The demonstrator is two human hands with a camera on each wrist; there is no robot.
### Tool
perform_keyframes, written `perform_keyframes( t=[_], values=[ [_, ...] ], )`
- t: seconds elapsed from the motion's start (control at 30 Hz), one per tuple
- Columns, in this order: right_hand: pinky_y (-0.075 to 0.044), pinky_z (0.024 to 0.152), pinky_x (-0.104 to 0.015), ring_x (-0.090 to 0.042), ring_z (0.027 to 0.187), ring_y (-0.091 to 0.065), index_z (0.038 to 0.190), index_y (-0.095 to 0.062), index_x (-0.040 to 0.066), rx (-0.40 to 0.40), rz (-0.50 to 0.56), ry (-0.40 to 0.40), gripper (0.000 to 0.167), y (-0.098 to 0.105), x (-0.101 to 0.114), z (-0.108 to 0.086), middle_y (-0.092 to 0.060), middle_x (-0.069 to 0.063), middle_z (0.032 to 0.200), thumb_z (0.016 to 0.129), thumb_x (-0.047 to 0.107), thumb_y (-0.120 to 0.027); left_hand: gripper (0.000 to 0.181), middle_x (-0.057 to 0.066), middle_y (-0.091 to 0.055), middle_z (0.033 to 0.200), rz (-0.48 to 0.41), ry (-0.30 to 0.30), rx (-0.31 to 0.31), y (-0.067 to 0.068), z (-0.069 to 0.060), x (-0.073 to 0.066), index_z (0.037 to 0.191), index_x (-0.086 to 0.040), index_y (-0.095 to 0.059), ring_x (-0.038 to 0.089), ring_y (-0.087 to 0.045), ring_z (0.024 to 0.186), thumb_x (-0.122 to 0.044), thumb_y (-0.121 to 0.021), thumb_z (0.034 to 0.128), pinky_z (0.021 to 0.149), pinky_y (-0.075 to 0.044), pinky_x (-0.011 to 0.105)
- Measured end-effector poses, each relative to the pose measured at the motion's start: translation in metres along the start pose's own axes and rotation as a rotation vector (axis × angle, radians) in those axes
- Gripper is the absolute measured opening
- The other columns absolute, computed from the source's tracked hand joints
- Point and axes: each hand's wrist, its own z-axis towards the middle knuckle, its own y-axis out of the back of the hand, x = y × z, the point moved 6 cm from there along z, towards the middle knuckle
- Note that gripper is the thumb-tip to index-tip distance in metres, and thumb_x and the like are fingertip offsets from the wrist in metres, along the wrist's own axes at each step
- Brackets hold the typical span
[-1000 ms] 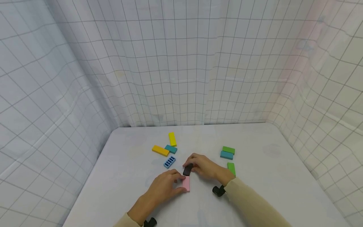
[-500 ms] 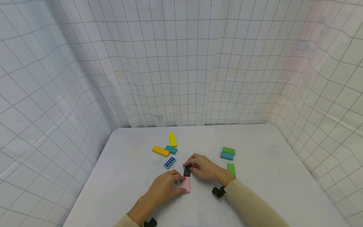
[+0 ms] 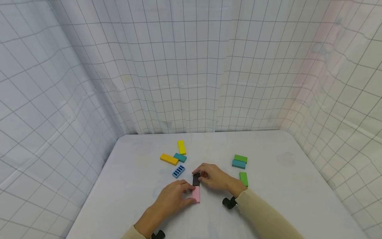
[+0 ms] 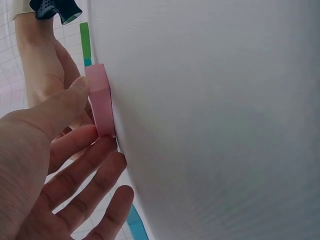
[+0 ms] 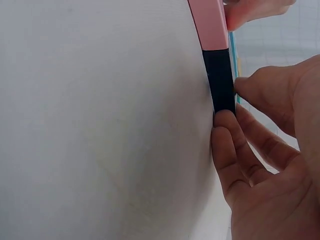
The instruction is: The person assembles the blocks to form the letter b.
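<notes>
A pink block (image 3: 196, 194) lies flat on the white table, its long side running away from me. My left hand (image 3: 173, 196) pinches it between thumb and index finger at its two ends; in the left wrist view the other fingers spread beside the pink block (image 4: 102, 105). Against its far end sits a black block (image 3: 196, 179), in line with it. My right hand (image 3: 215, 177) holds that one by thumb and fingertips. The right wrist view shows the black block (image 5: 220, 80) and the pink block (image 5: 210, 25) touching end to end.
Left of centre lie a blue slotted block (image 3: 178, 171), an orange block (image 3: 169, 159), a teal block (image 3: 180, 157) and a yellow block (image 3: 181, 147). To the right are a green block (image 3: 240, 158), a blue-teal block (image 3: 238, 164) and another green block (image 3: 243, 179). Gridded curtains (image 3: 191, 66) surround the table.
The black block has turned from a slant to line up with the pink block, its near end meeting it. My right hand shifted slightly with it; my left hand stayed nearly still.
</notes>
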Motion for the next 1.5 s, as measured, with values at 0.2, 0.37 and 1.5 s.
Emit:
perform_keyframes(
  t=[0.2,0.37,1.5],
  values=[
    [-0.062,0.1,-0.025,-0.005,0.106,-0.066,0.144,-0.08,0.017,-0.001,0.025,0.006,0.032,0.0,0.002,0.0,-0.078,0.002,0.132,0.112,0.015,-0.08,0.044,-0.006,-0.082,0.121,0.008,0.048,0.025,0.001,0.0,-0.003,0.132,-0.021,-0.088,0.004,-0.069,0.097,-0.04,-0.099,0.095,0.086,-0.065,0.025],
    [-0.062,0.1,-0.025,-0.004,0.106,-0.066,0.145,-0.079,0.017,0.001,0.022,0.005,0.034,-0.001,0.002,0.0,-0.078,0.002,0.133,0.112,0.015,-0.08,0.043,-0.006,-0.081,0.122,0.002,0.02,0.003,0.002,-0.001,-0.006,0.131,-0.02,-0.088,0.007,-0.072,0.098,-0.039,-0.1,0.0942,0.086,-0.066,0.027],
    [-0.062,0.097,-0.023,-0.002,0.103,-0.066,0.147,-0.08,0.016,0.001,0.023,0.018,0.035,-0.002,0.004,-0.002,-0.077,0.001,0.129,0.112,0.017,-0.081,0.044,-0.005,-0.078,0.134,0.082,0.01,0.015,-0.003,-0.003,-0.01,0.134,-0.018,-0.089,0.017,-0.078,0.117,-0.042,-0.097,0.0977,0.104,-0.071,0.043]
  ],
)
